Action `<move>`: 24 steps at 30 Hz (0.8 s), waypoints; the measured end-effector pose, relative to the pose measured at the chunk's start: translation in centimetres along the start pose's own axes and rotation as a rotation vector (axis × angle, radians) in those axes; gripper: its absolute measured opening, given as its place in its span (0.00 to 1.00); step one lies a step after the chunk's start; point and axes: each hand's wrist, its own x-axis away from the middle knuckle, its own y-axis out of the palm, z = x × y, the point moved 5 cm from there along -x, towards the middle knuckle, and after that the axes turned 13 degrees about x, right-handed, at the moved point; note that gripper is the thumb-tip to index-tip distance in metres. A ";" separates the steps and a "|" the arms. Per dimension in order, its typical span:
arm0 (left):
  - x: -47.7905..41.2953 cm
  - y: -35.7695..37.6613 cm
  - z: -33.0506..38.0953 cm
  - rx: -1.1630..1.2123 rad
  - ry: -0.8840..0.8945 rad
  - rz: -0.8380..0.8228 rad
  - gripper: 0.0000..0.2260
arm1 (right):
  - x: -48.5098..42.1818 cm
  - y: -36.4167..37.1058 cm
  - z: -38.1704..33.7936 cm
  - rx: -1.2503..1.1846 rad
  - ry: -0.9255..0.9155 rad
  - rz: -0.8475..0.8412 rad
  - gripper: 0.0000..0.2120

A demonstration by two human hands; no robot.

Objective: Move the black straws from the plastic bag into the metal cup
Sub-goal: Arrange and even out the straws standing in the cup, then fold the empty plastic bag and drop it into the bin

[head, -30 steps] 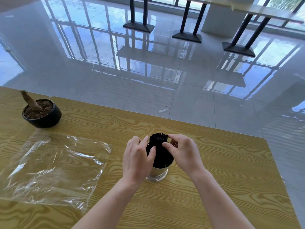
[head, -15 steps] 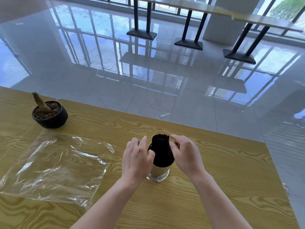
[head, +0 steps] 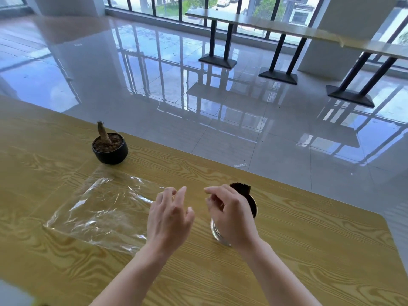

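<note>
Metal cup (head: 216, 232) apparently inside table (head: 313, 250) edges

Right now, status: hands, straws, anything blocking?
Left hand open, right hand open, both holding nothing. Black straws standing in metal cup. Plastic bag flat, looks empty; nothing blocking.

"Where are the black straws (head: 241, 188)?"

"They stand together in the metal cup (head: 255, 209) in one tight, dark bunch. Their tops stick up over the rim."

"What does the cup look like?"

"It is round, shiny and silver. It stands up straight on the yellow wood tabletop (head: 309, 250), a bit to the right."

"And the plastic bag (head: 103, 208)?"

"It is clear and crinkly, and light shines on its folds. It lies flat on the tabletop, left of the cup and not touching it. The wood shows through it."
</note>
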 end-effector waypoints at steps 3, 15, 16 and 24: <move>1.7 -1.7 -4.3 -0.011 -0.146 -0.026 0.24 | 0.7 4.9 -1.1 -0.055 0.103 -0.196 0.10; 9.0 -5.8 -24.1 0.668 -1.130 0.248 0.17 | 3.6 19.3 0.5 -0.152 0.832 -0.516 0.10; 9.3 -5.3 -24.7 0.738 -1.183 0.265 0.19 | 3.8 19.9 0.4 -0.156 0.885 -0.502 0.10; 8.1 -2.2 -27.2 0.986 -1.409 0.346 0.14 | 5.3 23.1 -0.4 -0.260 1.099 -0.388 0.11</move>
